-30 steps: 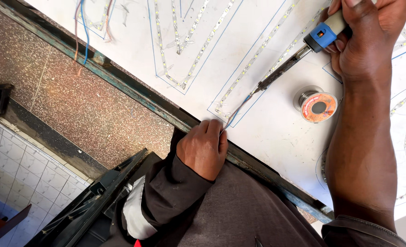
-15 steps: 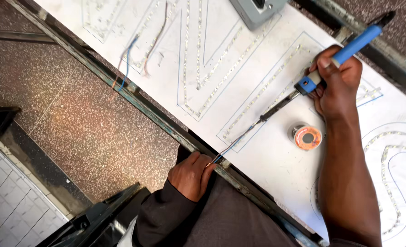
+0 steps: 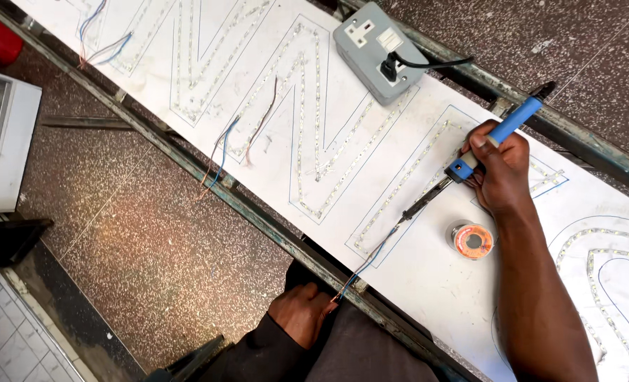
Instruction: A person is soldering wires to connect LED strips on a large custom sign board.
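At right of centre in the frame, the right hand is closed around the blue plastic handle of a soldering iron. Its slim dark metal shaft slants down-left, with the tip over a strip of small lights at the lower corner of a letter outline. From there thin blue and brown wires run down to the left hand at the bottom centre, whose fingers are curled and seem to pinch the wire ends, though the grip is partly hidden. A small round solder spool lies just below the right hand on the smooth white sign panel. A grey boxy socket sits at upper centre.
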